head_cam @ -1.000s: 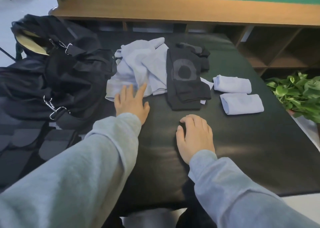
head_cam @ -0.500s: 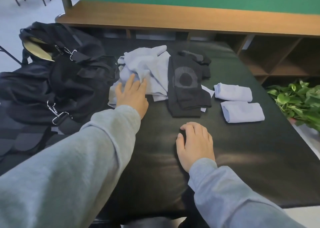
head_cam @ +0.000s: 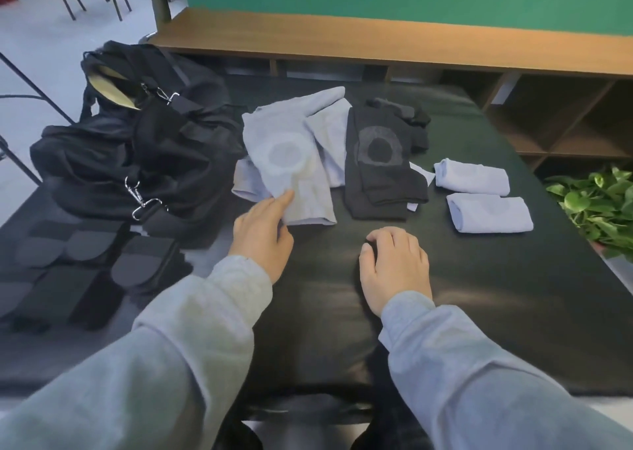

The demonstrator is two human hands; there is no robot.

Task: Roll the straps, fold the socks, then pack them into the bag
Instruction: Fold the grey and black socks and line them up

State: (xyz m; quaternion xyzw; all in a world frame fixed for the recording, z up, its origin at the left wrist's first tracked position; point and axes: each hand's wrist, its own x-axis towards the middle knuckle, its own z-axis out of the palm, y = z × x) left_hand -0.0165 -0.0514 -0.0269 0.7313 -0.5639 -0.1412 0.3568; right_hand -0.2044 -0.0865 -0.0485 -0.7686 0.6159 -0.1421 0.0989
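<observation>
**Left hand pinches a grey sock; right hand rests on the black tabletop**

The left hand [head_cam: 262,229] reaches toward the middle of the tabletop [head_cam: 479,295] and takes the near edge of a light grey sock [head_cam: 291,172] — the index finger lies straight on top of the fabric, the thumb seems tucked under the hem, and the other fingers curl beneath, so the grip reads as a pinch. That sock lies flat with a pale ring mark facing up, spread over a loose pile of more grey socks [head_cam: 329,134] nearer the far edge.

The right hand [head_cam: 394,264] sits palm down near the front middle of the tabletop, fingers bent and close together, tips pressed on the surface, holding nothing.

Just right of the grey pile lie the black socks [head_cam: 380,172], stacked flat, the top one showing a grey ring. Toward the right edge two folded grey socks [head_cam: 472,177] [head_cam: 489,213] lie side by side, apart from the black ones.

At the far left corner slumps the black bag [head_cam: 113,155], its metal clips [head_cam: 140,198] facing up — it touches the left side of the grey pile. Along the left edge, nearer the front, dark straps [head_cam: 85,264] with rounded ends lie flat and unrolled.

A green plant [head_cam: 603,199] stands off the right edge; a wooden shelf [head_cam: 394,45] runs behind the far edge.
</observation>
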